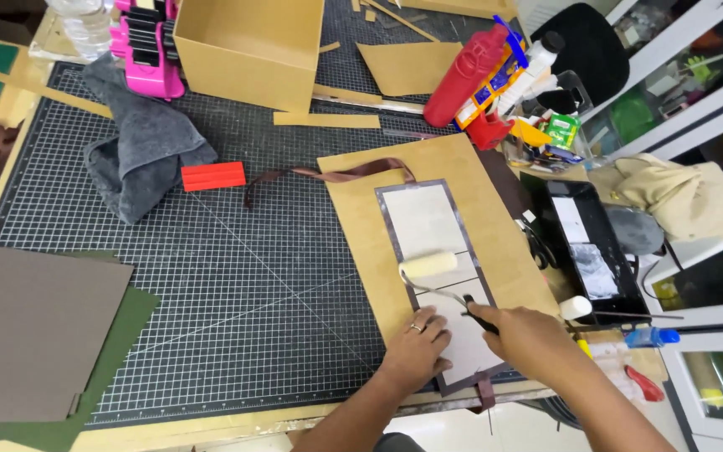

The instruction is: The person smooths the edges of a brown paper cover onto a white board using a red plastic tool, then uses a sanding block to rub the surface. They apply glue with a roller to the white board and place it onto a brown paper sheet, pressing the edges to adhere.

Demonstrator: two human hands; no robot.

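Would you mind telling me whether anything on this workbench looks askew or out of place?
Mostly the red bottle, lying tipped on its side among clutter at the mat's far right. The panel under the roller sits angled to the grid of the cutting mat. Cardboard offcuts lie scattered near the box.

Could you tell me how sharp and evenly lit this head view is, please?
Head view: bright, even light with soft shadows; the paint roller and right hand are slightly blurred; the left hand looks sharp; the cutting mat grid bows near the edges; glare on the black tray.
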